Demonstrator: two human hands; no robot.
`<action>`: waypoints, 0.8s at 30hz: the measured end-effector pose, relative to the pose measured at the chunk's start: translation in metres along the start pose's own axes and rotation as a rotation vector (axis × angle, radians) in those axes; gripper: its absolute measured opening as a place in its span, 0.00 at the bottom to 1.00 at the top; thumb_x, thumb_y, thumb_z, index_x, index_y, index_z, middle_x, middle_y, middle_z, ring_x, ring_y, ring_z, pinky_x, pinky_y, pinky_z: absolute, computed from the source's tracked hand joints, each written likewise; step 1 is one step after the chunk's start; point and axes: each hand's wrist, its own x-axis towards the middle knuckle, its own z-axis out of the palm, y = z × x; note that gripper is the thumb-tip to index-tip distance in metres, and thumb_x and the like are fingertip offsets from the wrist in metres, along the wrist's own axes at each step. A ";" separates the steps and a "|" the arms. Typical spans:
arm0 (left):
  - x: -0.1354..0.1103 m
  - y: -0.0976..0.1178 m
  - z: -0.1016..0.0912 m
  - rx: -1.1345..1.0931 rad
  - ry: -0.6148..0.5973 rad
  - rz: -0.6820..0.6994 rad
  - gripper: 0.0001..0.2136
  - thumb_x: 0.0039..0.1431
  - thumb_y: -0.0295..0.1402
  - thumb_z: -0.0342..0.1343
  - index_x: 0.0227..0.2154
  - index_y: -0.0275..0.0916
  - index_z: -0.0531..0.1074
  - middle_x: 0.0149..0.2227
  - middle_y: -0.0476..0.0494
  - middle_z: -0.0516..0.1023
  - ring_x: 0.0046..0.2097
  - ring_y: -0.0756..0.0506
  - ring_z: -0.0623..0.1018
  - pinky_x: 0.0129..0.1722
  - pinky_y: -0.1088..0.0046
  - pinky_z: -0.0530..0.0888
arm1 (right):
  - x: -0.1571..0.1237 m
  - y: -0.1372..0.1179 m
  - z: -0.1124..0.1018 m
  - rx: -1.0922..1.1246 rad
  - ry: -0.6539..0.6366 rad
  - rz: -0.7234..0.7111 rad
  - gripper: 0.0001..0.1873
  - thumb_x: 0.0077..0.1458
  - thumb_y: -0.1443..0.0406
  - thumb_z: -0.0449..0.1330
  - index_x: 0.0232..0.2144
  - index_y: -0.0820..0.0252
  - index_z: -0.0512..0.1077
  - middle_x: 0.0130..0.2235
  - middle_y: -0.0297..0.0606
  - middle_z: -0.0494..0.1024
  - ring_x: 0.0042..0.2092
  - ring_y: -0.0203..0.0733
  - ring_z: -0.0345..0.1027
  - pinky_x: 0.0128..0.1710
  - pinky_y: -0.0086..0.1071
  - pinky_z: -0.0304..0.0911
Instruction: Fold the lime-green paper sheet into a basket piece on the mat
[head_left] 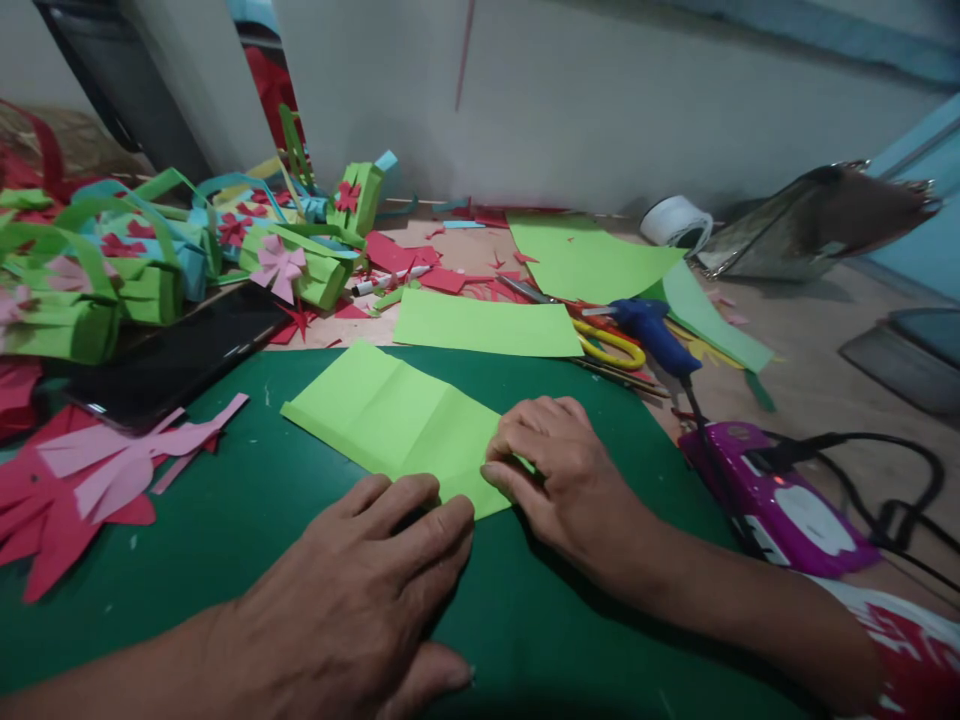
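Observation:
A light-green sheet of paper (397,400) with crease lines lies slanted on the green mat (300,620). A narrow strip is folded up along its near-left edge. My right hand (562,470) pinches the sheet's right end between thumb and fingers. At the near edge, the fingertips of my left hand (382,580) rest on the paper, with the thumb spread away on the mat. Just behind the sheet lies a second flat green paper strip (487,325).
Small paper baskets (315,265) crowd the left, beside a black phone (180,355) and pink and red paper cutouts (112,470). Yellow-handled scissors (611,345), a blue glue gun (656,335) and a purple power strip (780,500) with cables lie at right. A tape roll (675,222) stands behind.

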 end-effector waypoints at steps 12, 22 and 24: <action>0.003 0.003 -0.005 -0.144 -0.028 -0.027 0.12 0.63 0.40 0.52 0.42 0.38 0.71 0.45 0.43 0.72 0.47 0.40 0.66 0.50 0.56 0.66 | -0.020 -0.016 -0.013 -0.449 0.121 -0.580 0.15 0.56 0.74 0.49 0.28 0.64 0.76 0.26 0.45 0.74 0.30 0.47 0.64 0.30 0.42 0.58; 0.000 0.000 -0.001 -0.146 0.016 -0.020 0.17 0.63 0.42 0.50 0.49 0.36 0.69 0.50 0.41 0.71 0.53 0.37 0.65 0.55 0.54 0.64 | -0.019 -0.025 -0.013 -0.609 0.005 -0.693 0.11 0.50 0.75 0.53 0.21 0.61 0.71 0.19 0.39 0.68 0.21 0.40 0.54 0.18 0.38 0.47; 0.000 0.000 -0.002 -0.146 -0.004 -0.018 0.17 0.64 0.41 0.50 0.50 0.37 0.69 0.52 0.42 0.71 0.56 0.36 0.63 0.57 0.53 0.62 | -0.020 -0.022 -0.013 -0.625 0.018 -0.653 0.11 0.50 0.75 0.53 0.21 0.61 0.70 0.20 0.41 0.69 0.22 0.40 0.55 0.19 0.37 0.48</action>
